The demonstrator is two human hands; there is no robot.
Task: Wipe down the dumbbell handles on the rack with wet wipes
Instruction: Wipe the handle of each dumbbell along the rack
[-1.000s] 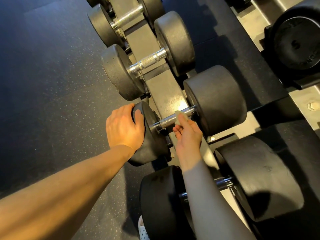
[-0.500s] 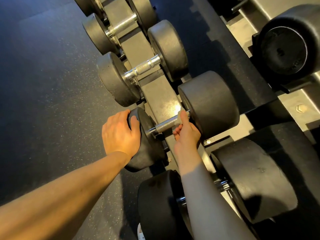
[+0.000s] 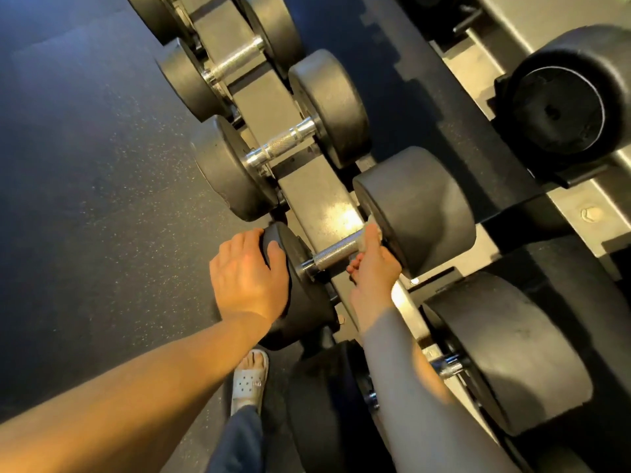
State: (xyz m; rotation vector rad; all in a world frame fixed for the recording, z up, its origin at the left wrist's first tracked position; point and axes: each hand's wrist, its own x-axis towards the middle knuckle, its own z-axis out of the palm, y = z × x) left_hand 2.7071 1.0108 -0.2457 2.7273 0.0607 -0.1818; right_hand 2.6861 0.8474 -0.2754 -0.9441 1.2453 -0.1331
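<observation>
A row of black dumbbells lies on the grey rack (image 3: 321, 196). The one in the middle has a knurled chrome handle (image 3: 333, 253) between two round black heads. My left hand (image 3: 247, 273) grips the edge of its near head (image 3: 300, 288), thumb over the rim. My right hand (image 3: 372, 262) is curled round the far end of the handle, against the far head (image 3: 420, 206), with a pale wet wipe (image 3: 371, 230) showing above the fingers. The wipe is mostly hidden in my hand.
More dumbbells sit farther up the rack (image 3: 280, 148) and nearer me (image 3: 505, 349). A second rack row with a large dumbbell (image 3: 563, 107) lies at the right. Dark speckled rubber floor (image 3: 85, 199) spreads to the left. My sandalled foot (image 3: 248, 380) stands beside the rack.
My right hand with the wipe has slid along the handle from its middle toward the far head. My left hand has stayed on the near head. The view has shifted slightly.
</observation>
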